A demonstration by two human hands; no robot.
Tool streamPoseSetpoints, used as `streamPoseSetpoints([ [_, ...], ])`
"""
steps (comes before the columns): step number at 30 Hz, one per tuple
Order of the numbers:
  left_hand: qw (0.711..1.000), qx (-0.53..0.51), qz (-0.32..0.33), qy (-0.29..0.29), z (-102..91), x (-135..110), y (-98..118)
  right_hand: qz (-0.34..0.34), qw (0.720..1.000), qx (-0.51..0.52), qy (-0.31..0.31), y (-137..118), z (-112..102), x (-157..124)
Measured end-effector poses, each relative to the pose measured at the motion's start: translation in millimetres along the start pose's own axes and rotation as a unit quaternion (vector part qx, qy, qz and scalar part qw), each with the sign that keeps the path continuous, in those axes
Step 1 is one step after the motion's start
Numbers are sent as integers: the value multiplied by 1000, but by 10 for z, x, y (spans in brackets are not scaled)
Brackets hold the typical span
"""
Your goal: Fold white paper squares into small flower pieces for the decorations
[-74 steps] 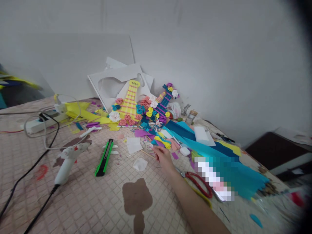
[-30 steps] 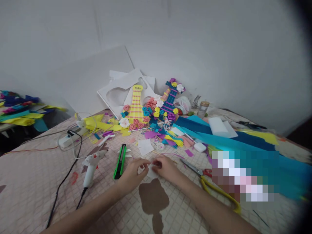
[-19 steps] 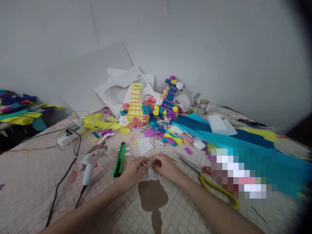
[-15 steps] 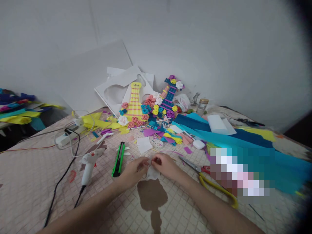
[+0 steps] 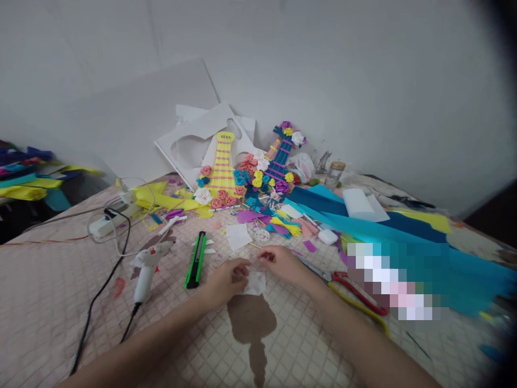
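Both my hands meet above the tiled tabletop (image 5: 52, 280), pinching a small white scrap of paper or foam (image 5: 256, 282). My left hand (image 5: 226, 280) grips its left edge with curled fingers. My right hand (image 5: 283, 264) pinches its upper right side. The scrap hangs just over a brown patch (image 5: 251, 323) in the table cover. A green utility knife (image 5: 196, 260) lies left of my left hand, and a white glue gun (image 5: 146, 264) with a black cord lies further left.
Red-and-yellow scissors (image 5: 355, 296) lie right of my right hand. Blue foam sheets (image 5: 404, 242) cover the right side. Two flower-decorated foam guitars (image 5: 224, 167) lean on white boards at the wall. A power strip (image 5: 105, 224) sits at the far left.
My left hand came into view and joined my right hand on the white scrap. Both hands have since lifted it slightly; the camera view shifted a little.
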State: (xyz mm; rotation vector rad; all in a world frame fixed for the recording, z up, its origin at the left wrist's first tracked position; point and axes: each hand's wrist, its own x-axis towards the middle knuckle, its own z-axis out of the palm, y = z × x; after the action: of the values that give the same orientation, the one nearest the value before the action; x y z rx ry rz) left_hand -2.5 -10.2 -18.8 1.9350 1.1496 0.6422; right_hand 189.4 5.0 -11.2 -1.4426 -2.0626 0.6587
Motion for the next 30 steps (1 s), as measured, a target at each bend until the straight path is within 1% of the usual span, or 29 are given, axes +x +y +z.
streamPoseSetpoints([
  [2,1000,-19,-4,21,7,22,-29,34,997,-46,43,90,-217,67],
  [4,998,-33,1,58,19,55,-75,86,986,-108,97,235,-472,154],
  [6,994,-41,2,102,35,88,-123,149,964,-172,136,413,-707,241],
  [8,990,-44,0,132,51,109,-161,207,940,-226,150,599,-875,314],
  [10,989,-42,2,140,64,115,-183,255,917,-268,149,766,-964,367],
  [12,990,-41,6,138,70,112,-193,285,903,-293,133,899,-997,407],
  [14,990,-42,11,136,70,108,-194,301,896,-307,112,987,-1005,437],
  [16,990,-41,12,131,66,106,-190,302,894,-317,97,1028,-1016,462],
  [20,993,-32,9,116,56,103,-175,284,894,-334,92,975,-1089,513],
  [22,994,-32,9,105,55,101,-172,276,892,-344,98,887,-1144,561],
  [25,994,-38,18,96,61,98,-179,252,894,-352,116,686,-1189,701],
  [27,994,-45,24,96,67,93,-184,220,902,-350,123,520,-1143,848],
  [28,994,-49,25,97,69,90,-184,196,910,-345,121,431,-1084,936],
  [30,994,-53,25,95,68,83,-174,135,928,-331,101,254,-890,1126],
])
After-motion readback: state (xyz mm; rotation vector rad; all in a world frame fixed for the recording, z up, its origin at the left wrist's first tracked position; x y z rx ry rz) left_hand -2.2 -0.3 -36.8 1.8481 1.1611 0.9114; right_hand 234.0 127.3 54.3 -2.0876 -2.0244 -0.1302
